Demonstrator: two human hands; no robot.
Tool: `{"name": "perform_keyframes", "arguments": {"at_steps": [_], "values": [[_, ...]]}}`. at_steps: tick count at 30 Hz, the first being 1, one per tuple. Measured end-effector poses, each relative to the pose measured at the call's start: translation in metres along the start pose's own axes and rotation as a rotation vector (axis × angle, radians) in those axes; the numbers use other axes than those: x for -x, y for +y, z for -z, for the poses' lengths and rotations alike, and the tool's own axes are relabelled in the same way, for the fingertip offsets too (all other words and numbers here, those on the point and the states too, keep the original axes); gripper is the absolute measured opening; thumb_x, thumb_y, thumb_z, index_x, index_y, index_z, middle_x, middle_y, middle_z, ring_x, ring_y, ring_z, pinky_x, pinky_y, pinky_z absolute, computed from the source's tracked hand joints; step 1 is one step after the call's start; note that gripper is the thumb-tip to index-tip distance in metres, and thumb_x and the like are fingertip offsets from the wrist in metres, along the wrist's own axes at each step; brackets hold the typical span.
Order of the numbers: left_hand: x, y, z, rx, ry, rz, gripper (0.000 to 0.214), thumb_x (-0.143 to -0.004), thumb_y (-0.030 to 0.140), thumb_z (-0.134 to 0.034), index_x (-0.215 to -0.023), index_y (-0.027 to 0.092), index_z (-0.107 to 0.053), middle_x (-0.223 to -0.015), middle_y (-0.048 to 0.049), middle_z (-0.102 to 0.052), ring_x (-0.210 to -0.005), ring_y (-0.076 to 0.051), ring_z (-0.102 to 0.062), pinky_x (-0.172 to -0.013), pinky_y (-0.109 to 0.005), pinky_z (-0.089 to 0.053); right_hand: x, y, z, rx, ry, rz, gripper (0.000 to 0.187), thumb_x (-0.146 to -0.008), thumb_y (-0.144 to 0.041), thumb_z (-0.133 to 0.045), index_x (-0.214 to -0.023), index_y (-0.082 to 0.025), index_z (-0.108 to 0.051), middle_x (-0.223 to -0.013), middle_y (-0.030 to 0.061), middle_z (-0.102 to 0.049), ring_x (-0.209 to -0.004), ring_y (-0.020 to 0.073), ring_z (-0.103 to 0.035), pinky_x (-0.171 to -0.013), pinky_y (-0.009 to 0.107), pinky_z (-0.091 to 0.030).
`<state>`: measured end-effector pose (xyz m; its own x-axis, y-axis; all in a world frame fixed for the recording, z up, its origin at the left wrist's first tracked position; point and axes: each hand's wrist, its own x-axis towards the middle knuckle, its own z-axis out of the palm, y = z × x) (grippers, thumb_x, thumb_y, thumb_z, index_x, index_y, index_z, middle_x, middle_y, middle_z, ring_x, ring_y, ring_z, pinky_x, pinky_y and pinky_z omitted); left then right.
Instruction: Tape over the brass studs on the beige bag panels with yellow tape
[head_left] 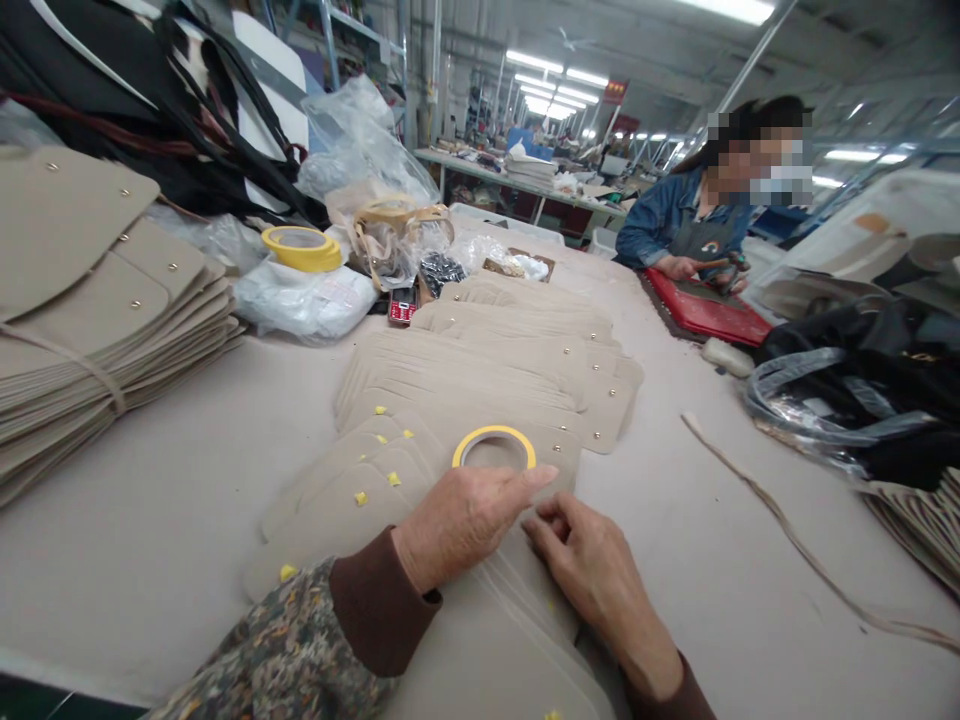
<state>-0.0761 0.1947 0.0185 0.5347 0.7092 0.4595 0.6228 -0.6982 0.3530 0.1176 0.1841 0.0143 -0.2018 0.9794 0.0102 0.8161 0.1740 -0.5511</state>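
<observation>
From my end, left to right, I watch the beige panels (427, 465) fanned across the table (165, 560), rounded ends at left of centre. Over them lies the left hand (476, 515), back up, thumb pointing right; its fingers are hidden, so I can't tell whether they grip. The yellow tape roll (495, 431) sits at frame centre, just beyond this nearer hand, its ring longest side to side. The right hand (589, 560), lower right of the roll, angles up-left, fingers curled; I can't tell whether its fingertips pinch anything.
</observation>
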Motion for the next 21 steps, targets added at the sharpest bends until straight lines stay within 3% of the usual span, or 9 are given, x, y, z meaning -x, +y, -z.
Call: {"name": "perform_keyframes", "arguments": {"at_steps": [5,7,10,17,19,21], "values": [[0.000,0.002,0.000,0.016,0.046,0.004,0.034,-0.101,0.022,-0.040,-0.134,0.015,-0.035,-0.095,-0.0068,-0.070,-0.085,-0.019,-0.069,-0.074,-0.029,-0.056,-0.001,0.002,0.002,-0.235,0.330,0.377,0.013,-0.091,-0.020,-0.055,-0.099,-0.019,-0.064,-0.085,0.0033,-0.069,-0.072,0.0144,-0.064,-0.067,0.024,-0.051],[-0.001,0.003,-0.001,0.012,0.031,0.018,0.030,-0.101,0.022,-0.041,-0.130,0.014,-0.037,-0.092,-0.0069,-0.070,-0.083,-0.020,-0.070,-0.070,-0.029,-0.056,-0.003,0.001,0.003,-0.191,0.385,0.518,0.018,-0.090,-0.014,-0.054,-0.106,-0.018,-0.062,-0.091,0.0057,-0.069,-0.080,0.0148,-0.065,-0.073,0.024,-0.052],[-0.001,0.004,-0.003,0.024,-0.016,0.025,0.027,-0.100,0.021,-0.042,-0.126,0.015,-0.039,-0.092,-0.0061,-0.069,-0.083,-0.021,-0.070,-0.068,-0.029,-0.055,-0.008,-0.001,0.002,-0.108,0.367,0.624,0.017,-0.090,-0.008,-0.053,-0.100,-0.018,-0.062,-0.090,0.0066,-0.069,-0.085,0.0159,-0.064,-0.077,0.026,-0.052],[0.000,0.002,-0.003,0.020,-0.104,0.048,0.009,-0.098,0.016,-0.041,-0.102,0.018,-0.050,-0.087,-0.0020,-0.064,-0.080,-0.017,-0.064,-0.069,-0.026,-0.051,-0.009,-0.004,-0.005,-0.012,0.469,0.664,0.015,-0.086,-0.006,-0.052,-0.081,-0.019,-0.060,-0.067,0.0002,-0.063,-0.060,0.0124,-0.059,-0.060,0.023,-0.048],[-0.001,0.003,-0.001,-0.063,-0.137,0.065,0.010,-0.096,0.014,-0.043,-0.093,0.019,-0.051,-0.080,-0.0005,-0.061,-0.073,-0.016,-0.061,-0.063,-0.024,-0.048,-0.007,-0.007,-0.005,-0.045,0.480,0.595,0.015,-0.084,-0.008,-0.054,-0.077,-0.019,-0.062,-0.063,-0.0011,-0.062,-0.056,0.0114,-0.057,-0.057,0.022,-0.047],[-0.002,0.006,-0.001,-0.145,-0.143,0.063,0.011,-0.094,0.012,-0.044,-0.088,0.019,-0.051,-0.076,0.0002,-0.058,-0.066,-0.015,-0.057,-0.056,-0.023,-0.044,-0.005,-0.010,-0.006,-0.167,0.435,0.427,0.013,-0.082,-0.013,-0.056,-0.074,-0.019,-0.064,-0.061,-0.0016,-0.062,-0.053,0.0110,-0.057,-0.055,0.022,-0.046]]}}
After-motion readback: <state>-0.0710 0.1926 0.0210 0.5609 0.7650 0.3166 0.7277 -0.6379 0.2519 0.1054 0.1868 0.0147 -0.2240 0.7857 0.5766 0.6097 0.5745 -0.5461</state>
